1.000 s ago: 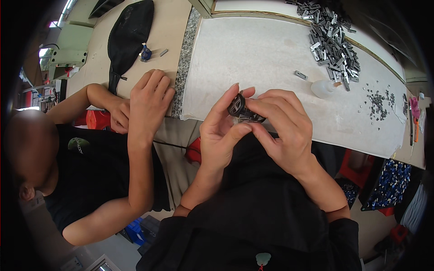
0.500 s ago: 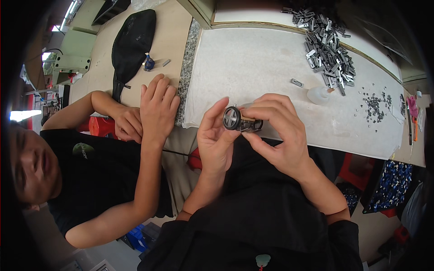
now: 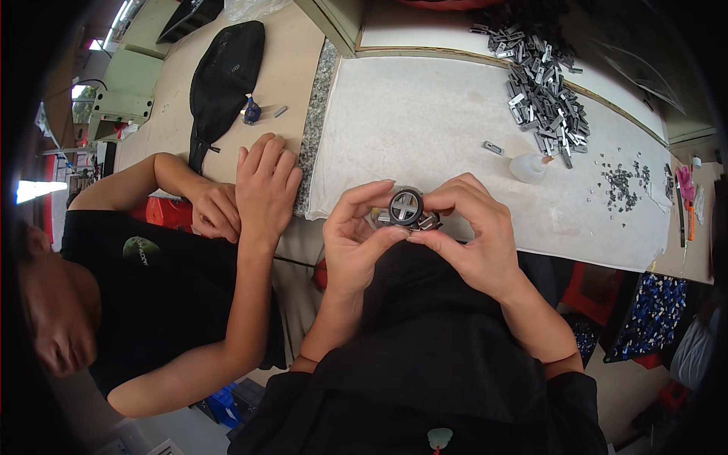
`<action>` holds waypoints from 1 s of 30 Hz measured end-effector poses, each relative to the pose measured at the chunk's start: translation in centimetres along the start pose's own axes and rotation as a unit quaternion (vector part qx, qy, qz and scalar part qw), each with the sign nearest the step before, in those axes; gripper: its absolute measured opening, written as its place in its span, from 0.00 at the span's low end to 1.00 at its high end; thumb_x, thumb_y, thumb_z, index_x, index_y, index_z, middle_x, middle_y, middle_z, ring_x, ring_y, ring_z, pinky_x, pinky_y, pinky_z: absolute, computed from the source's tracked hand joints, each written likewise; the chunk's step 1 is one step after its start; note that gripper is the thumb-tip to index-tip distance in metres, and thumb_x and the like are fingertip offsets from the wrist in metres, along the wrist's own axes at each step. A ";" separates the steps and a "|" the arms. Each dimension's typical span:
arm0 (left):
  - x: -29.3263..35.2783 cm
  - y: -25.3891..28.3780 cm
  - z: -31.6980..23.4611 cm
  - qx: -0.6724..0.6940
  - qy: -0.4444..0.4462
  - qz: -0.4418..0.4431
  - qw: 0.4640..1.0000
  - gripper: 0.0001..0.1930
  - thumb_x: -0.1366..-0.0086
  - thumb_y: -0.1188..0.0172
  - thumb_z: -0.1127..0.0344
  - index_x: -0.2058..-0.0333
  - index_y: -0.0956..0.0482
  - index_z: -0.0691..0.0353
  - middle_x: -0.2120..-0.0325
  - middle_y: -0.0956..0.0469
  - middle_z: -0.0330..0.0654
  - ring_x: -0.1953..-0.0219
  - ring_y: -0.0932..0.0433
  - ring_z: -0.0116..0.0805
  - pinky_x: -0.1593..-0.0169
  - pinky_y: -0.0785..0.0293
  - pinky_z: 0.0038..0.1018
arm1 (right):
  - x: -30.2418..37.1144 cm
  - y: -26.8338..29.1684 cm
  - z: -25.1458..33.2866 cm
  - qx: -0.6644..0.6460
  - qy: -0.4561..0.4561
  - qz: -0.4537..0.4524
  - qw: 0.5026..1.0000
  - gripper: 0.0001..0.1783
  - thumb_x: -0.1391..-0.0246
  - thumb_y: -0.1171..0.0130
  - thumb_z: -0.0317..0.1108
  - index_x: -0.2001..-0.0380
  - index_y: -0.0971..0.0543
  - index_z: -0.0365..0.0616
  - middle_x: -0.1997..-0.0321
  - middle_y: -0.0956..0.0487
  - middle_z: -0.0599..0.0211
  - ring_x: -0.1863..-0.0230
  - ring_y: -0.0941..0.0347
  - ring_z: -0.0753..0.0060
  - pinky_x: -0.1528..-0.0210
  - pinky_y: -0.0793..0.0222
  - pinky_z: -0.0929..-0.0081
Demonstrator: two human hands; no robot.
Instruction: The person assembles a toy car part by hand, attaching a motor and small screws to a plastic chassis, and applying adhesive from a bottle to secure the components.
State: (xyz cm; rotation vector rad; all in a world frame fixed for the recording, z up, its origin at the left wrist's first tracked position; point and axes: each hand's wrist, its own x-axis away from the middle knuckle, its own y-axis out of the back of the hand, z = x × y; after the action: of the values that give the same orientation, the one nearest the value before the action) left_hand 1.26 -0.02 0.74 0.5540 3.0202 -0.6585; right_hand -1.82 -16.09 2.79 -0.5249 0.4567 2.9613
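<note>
Between my two hands, above the front edge of the white-covered bench, is a small dark mechanical part [image 3: 407,207] with a round ringed face and a silver cross inside it. My left hand [image 3: 355,239] has its fingers curled round the left side, thumb tip at the lower rim. On the other side, my right hand [image 3: 474,235] pinches the part with thumb and index finger. The ringed face is turned up toward me. Behind it, more metal pieces show partly; my fingers hide the rest, so its exact kind is unclear.
Many small grey metal pieces [image 3: 546,102] lie heaped at the back right, with one loose piece [image 3: 493,147] and a white squeeze bottle [image 3: 529,167] nearby. Tiny bits [image 3: 622,186] are scattered farther right. A co-worker's hands [image 3: 265,178] rest at the left; a black bag [image 3: 227,76] lies beyond.
The part has been turned so its round face points more toward me and sits slightly to the right. Both hands stay on it, with the fingers shifted. The co-worker's head has lowered.
</note>
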 end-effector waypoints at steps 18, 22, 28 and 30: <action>-0.2 -0.2 0.7 0.025 0.030 0.005 0.999 0.26 0.47 0.42 0.78 0.48 0.37 0.69 0.56 0.30 0.45 0.54 0.31 0.27 0.52 0.33 0.21 | 0.4 -0.8 -1.9 -0.131 -0.124 -0.053 0.982 0.15 0.63 0.35 0.28 0.68 0.24 0.39 0.71 0.25 0.65 0.69 0.31 0.70 0.64 0.35 0.76; -0.3 -0.2 1.1 0.038 0.053 -0.005 0.998 0.25 0.46 0.44 0.79 0.48 0.38 0.69 0.55 0.30 0.46 0.54 0.31 0.29 0.51 0.33 0.24 | -0.2 -0.8 -0.4 0.047 -0.009 -0.076 0.996 0.16 0.66 0.36 0.25 0.67 0.24 0.41 0.69 0.25 0.66 0.66 0.32 0.66 0.62 0.35 0.74; -0.7 -0.7 1.4 0.139 0.079 0.012 0.987 0.23 0.46 0.45 0.80 0.50 0.36 0.69 0.56 0.29 0.47 0.54 0.29 0.33 0.50 0.33 0.28 | 0.0 -1.4 -0.3 0.166 0.090 -0.115 0.975 0.21 0.68 0.38 0.23 0.64 0.26 0.41 0.67 0.24 0.68 0.65 0.32 0.64 0.64 0.37 0.72; -0.7 -0.7 1.5 0.155 0.067 0.011 0.986 0.22 0.46 0.45 0.81 0.51 0.36 0.69 0.56 0.29 0.48 0.53 0.29 0.33 0.50 0.32 0.29 | 0.1 -1.4 -0.3 0.190 0.118 -0.110 0.968 0.21 0.68 0.38 0.23 0.63 0.27 0.41 0.66 0.24 0.68 0.65 0.32 0.63 0.64 0.37 0.72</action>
State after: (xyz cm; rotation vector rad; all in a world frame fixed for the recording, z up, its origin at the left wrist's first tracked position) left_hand 1.60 -1.43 -0.26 0.6621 3.0453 -1.1455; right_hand -1.58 -14.86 2.12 -0.8194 0.9004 2.5209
